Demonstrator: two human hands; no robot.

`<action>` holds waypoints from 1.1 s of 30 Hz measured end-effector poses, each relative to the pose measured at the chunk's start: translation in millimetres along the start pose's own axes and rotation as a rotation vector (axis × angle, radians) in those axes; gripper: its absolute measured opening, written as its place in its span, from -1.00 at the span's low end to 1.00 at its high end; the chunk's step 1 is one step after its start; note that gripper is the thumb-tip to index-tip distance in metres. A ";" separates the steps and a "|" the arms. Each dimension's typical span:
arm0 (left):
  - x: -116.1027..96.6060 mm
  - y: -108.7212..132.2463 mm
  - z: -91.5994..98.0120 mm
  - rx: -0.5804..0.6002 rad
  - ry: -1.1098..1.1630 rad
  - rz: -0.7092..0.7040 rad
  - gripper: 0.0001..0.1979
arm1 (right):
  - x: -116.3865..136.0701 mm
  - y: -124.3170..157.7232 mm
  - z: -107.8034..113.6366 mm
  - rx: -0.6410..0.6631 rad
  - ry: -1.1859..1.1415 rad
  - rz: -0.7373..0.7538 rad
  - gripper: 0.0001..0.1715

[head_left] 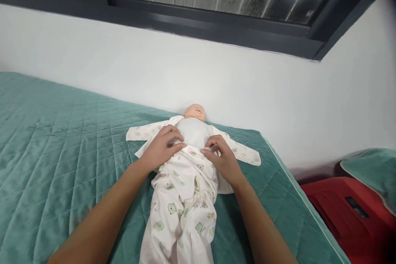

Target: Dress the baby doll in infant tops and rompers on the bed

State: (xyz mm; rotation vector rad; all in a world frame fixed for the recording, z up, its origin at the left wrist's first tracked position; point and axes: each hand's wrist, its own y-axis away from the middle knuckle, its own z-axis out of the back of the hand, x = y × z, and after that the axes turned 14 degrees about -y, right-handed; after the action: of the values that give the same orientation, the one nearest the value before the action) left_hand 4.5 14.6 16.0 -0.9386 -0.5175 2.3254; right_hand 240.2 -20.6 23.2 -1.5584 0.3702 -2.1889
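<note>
A baby doll lies on its back, its head near the wall and its torso pale grey. Under and beside the torso an open white printed top spreads its sleeves to both sides. White trousers with green animal prints cover the doll's lower part. My left hand pinches the left side of the trousers' waistband. At the right side of the waistband, my right hand has its thumb and fingers closed on the fabric.
The doll rests on a green quilted bedspread. Behind it rises a white wall with a dark-framed window. Beyond the bed's right edge is a red case, with green fabric beside it.
</note>
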 end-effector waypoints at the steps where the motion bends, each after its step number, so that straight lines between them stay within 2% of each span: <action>1: 0.7 -0.3 2.6 0.051 0.003 0.008 -0.82 | -0.1 0.2 1.6 0.035 0.014 -0.002 -0.81; 6: 1.1 2.1 16.6 0.206 -0.032 0.012 -0.77 | 5.0 3.1 10.1 0.164 0.130 -0.046 -0.74; 10: -2.7 0.7 19.2 0.236 0.053 0.004 -0.78 | 12.0 5.1 9.2 0.227 0.187 0.001 -0.74; 13: -3.1 -14.1 18.7 0.228 0.002 -0.013 -0.77 | 13.7 -3.4 5.6 0.208 0.279 0.011 -0.70; 17: 5.0 -49.6 12.4 0.227 -0.078 0.053 -0.81 | 3.9 -32.8 4.7 0.105 0.366 -0.143 -0.65; 21: 22.4 -72.3 -7.3 0.221 0.164 0.152 -0.78 | -23.8 -54.8 5.5 -0.046 0.088 -0.235 -0.58; 24: 32.5 -69.2 -17.3 0.229 0.444 0.272 -0.70 | -44.0 -52.7 6.3 -0.161 -0.225 -0.330 -0.53; 27: 35.9 -57.4 -13.8 0.298 0.675 0.431 -0.65 | -52.5 -44.4 10.9 -0.233 -0.468 -0.409 -0.49; 30: 36.3 -46.7 -4.2 0.329 0.789 0.541 -0.60 | -52.8 -37.6 18.6 -0.251 -0.539 -0.437 -0.48; 33: 37.3 -38.8 2.1 0.301 0.800 0.557 -0.59 | -51.8 -29.7 25.3 -0.214 -0.437 -0.434 -0.52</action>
State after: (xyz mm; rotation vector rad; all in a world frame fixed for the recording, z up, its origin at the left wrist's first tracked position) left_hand -4.8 67.5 19.6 -1.8751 0.4607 2.1035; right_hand 272.9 31.2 2.0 -2.3571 0.1376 -2.0621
